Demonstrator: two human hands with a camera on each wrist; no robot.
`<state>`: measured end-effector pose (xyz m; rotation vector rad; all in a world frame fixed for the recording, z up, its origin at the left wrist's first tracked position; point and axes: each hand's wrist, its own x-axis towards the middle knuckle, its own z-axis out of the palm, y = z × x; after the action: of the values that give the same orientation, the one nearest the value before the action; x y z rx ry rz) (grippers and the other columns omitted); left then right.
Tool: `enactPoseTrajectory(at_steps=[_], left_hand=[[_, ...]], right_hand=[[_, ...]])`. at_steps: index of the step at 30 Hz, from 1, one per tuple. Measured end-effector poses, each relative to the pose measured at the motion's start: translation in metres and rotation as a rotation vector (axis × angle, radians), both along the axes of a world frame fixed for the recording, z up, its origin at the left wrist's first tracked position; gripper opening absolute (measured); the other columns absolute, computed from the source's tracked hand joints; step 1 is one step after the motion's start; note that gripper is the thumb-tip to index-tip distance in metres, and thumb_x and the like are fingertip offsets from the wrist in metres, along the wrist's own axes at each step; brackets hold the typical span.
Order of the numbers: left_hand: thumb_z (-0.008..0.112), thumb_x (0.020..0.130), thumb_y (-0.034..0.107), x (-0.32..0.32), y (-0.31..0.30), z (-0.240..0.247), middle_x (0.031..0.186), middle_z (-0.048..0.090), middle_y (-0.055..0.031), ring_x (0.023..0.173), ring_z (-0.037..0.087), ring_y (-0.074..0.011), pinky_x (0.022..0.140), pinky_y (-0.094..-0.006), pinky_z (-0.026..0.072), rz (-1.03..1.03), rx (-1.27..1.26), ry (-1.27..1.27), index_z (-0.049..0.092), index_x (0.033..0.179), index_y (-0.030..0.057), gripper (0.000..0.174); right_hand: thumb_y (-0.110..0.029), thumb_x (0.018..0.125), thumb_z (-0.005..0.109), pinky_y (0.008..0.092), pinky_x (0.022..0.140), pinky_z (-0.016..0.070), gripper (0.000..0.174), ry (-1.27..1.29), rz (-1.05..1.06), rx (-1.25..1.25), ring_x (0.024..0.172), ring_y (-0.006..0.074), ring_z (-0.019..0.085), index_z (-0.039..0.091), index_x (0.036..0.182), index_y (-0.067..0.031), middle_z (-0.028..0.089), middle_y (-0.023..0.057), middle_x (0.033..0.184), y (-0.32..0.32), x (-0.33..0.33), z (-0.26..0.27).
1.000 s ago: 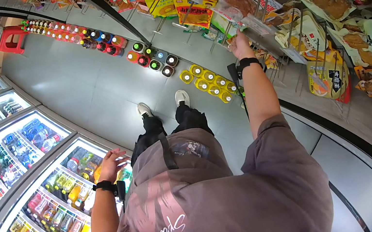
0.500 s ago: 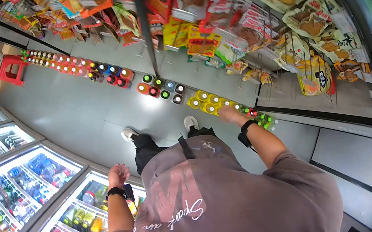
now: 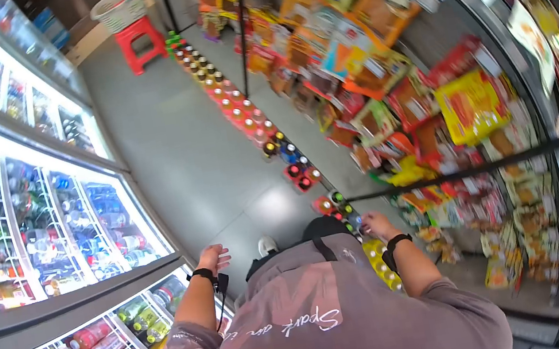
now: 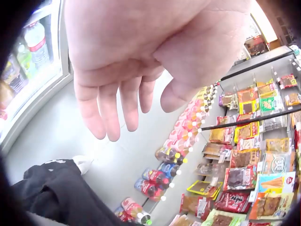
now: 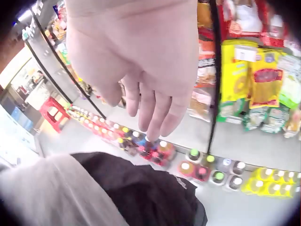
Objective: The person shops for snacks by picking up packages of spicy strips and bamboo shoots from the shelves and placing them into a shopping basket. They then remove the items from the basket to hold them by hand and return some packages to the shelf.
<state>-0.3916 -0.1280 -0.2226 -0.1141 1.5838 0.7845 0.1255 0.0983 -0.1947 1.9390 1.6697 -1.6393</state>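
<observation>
My left hand (image 4: 141,61) hangs with loosely bent fingers and an empty palm. In the head view that left hand (image 3: 214,258) is at my side, nearest the glass-door drinks fridge (image 3: 80,311). My right hand (image 5: 141,70) also hangs relaxed, holding nothing. The head view shows the right hand (image 3: 378,224) over the row of floor bottles, close to the yellow-bottle group (image 3: 380,261). Packaged snacks (image 3: 471,105) hang on the rack at my right, apart from the hand.
A row of bottles (image 3: 230,101) lines the floor along the snack rack's foot. Further ahead stands a red stool (image 3: 138,43) with a pale basket (image 3: 120,7) on it. A black rack post (image 3: 457,172) juts at my right. Grey floor (image 3: 171,148) runs ahead between fridge and rack.
My right hand has come down from the hanging snack packs to my side. The view has turned along the aisle, and stool and basket appear nearer. The left hand stays empty.
</observation>
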Motion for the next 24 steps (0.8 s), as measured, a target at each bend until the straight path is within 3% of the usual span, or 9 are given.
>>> enactPoseTrajectory(at_steps=[3, 7, 8, 13, 16, 19, 20, 21, 24], left_hand=[[0.05, 0.091, 0.024, -0.054, 0.024, 0.007, 0.117, 0.058, -0.011, 0.095, 0.062, -0.0265, 0.075, -0.0395, 0.052, 0.026, 0.024, 0.016, 0.046, 0.124, 0.0047, 0.038], [0.051, 0.09, 0.024, -0.139, 0.053, 0.002, 0.111, 0.06, -0.0088, 0.088, 0.064, -0.0241, 0.073, -0.0385, 0.0525, 0.079, 0.022, 0.066, 0.049, 0.12, 0.0062, 0.035], [0.052, 0.09, 0.024, -0.162, 0.058, 0.0, 0.106, 0.061, -0.0076, 0.083, 0.064, -0.0227, 0.069, -0.0382, 0.0526, 0.048, 0.003, 0.117, 0.049, 0.118, 0.0068, 0.033], [0.052, 0.089, 0.02, -0.267, 0.059, -0.007, 0.09, 0.064, -0.0063, 0.07, 0.064, -0.0204, 0.057, -0.0375, 0.0522, 0.134, 0.002, 0.189, 0.051, 0.115, 0.0065, 0.03], [0.051, 0.089, 0.019, -0.305, 0.072, 0.031, 0.1, 0.063, -0.0117, 0.079, 0.066, -0.0276, 0.062, -0.0412, 0.0535, 0.287, -0.139, 0.137, 0.046, 0.119, 0.004, 0.034], [0.05, 0.09, 0.019, -0.339, 0.093, 0.046, 0.105, 0.062, -0.0134, 0.085, 0.066, -0.0309, 0.065, -0.0434, 0.0539, 0.355, -0.158, 0.137, 0.045, 0.12, 0.004, 0.035], [0.05, 0.09, 0.019, -0.35, 0.097, 0.041, 0.106, 0.062, -0.0139, 0.086, 0.066, -0.0313, 0.066, -0.0436, 0.0541, 0.374, -0.157, 0.124, 0.045, 0.12, 0.0039, 0.034], [0.049, 0.091, 0.019, -0.361, 0.107, 0.038, 0.108, 0.062, -0.0146, 0.087, 0.066, -0.0315, 0.067, -0.043, 0.0542, 0.378, -0.172, 0.115, 0.044, 0.122, 0.0043, 0.035], [0.049, 0.091, 0.018, -0.409, 0.13, 0.006, 0.109, 0.062, -0.0157, 0.084, 0.066, -0.0309, 0.066, -0.0422, 0.0551, 0.429, -0.145, -0.023, 0.045, 0.121, 0.0045, 0.033]], right_hand=[[-0.025, 0.094, 0.054, 0.0297, 0.063, 0.0507, 0.023, 0.197, -0.115, 0.011, 0.077, 0.017, 0.063, 0.057, 0.106, -0.0049, 0.064, 0.0076, 0.092, 0.068, -0.093, 0.013], [-0.022, 0.093, 0.055, 0.0284, 0.06, 0.0496, 0.02, 0.196, 0.047, -0.105, 0.073, 0.0148, 0.062, 0.057, 0.105, -0.006, 0.063, 0.0071, 0.089, 0.132, -0.176, -0.019], [-0.022, 0.093, 0.054, 0.0304, 0.056, 0.0496, 0.02, 0.23, 0.086, -0.185, 0.07, 0.0167, 0.062, 0.057, 0.105, -0.0073, 0.063, 0.0081, 0.087, 0.151, -0.179, -0.062], [-0.022, 0.088, 0.054, 0.0365, 0.054, 0.0513, 0.025, -0.063, 0.17, -0.297, 0.064, 0.0256, 0.063, 0.06, 0.102, -0.0018, 0.061, 0.0122, 0.075, 0.216, -0.291, -0.088], [-0.023, 0.086, 0.056, 0.0409, 0.056, 0.0527, 0.025, -0.024, 0.256, -0.414, 0.07, 0.0287, 0.066, 0.062, 0.1, -0.003, 0.064, 0.0134, 0.078, 0.275, -0.358, -0.134], [-0.016, 0.083, 0.058, 0.0346, 0.061, 0.0521, 0.013, 0.189, 0.764, 0.037, 0.071, 0.021, 0.065, 0.065, 0.089, -0.0066, 0.065, 0.0072, 0.077, 0.357, -0.457, -0.168], [-0.016, 0.083, 0.059, 0.0309, 0.059, 0.0512, 0.013, 0.248, 0.24, -0.279, 0.067, 0.0182, 0.062, 0.064, 0.088, -0.0051, 0.063, 0.0063, 0.073, 0.371, -0.523, -0.084], [-0.019, 0.087, 0.059, 0.0295, 0.058, 0.0508, 0.017, 0.304, 0.397, -0.002, 0.065, 0.0163, 0.06, 0.062, 0.092, -0.0033, 0.061, 0.0064, 0.076, 0.395, -0.559, -0.081], [-0.025, 0.092, 0.056, 0.0303, 0.056, 0.0494, 0.026, 0.363, 0.215, -0.107, 0.069, 0.017, 0.063, 0.058, 0.105, -0.0033, 0.063, 0.0064, 0.085, 0.456, -0.673, -0.041]])
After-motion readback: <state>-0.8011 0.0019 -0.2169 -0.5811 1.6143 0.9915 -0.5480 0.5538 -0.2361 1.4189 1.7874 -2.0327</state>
